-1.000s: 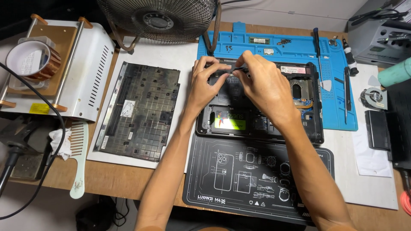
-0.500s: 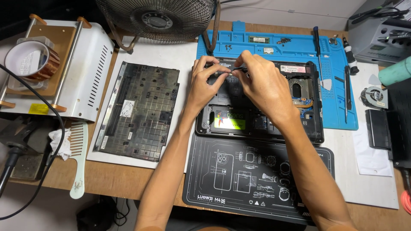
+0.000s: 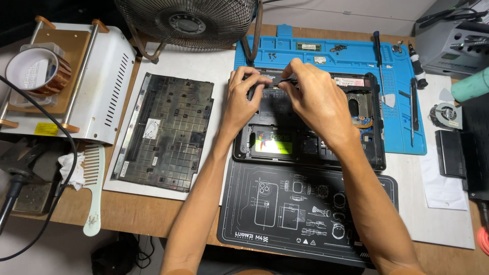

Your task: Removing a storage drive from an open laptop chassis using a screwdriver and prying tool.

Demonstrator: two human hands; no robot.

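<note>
Found left hand (image 3: 244, 99) pinching a small dark part at the opened laptop's (image 3: 310, 142) upper edge, centre frame; right hand (image 3: 316, 99) gripping a thin tool (image 3: 285, 80); advised steady, light leverage.

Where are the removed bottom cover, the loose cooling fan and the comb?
removed bottom cover (image 3: 165, 132), head view, middle of its ribbed inner face.
loose cooling fan (image 3: 444, 114), head view, on its round hub.
comb (image 3: 93, 191), head view, on its pale green spine.
</note>
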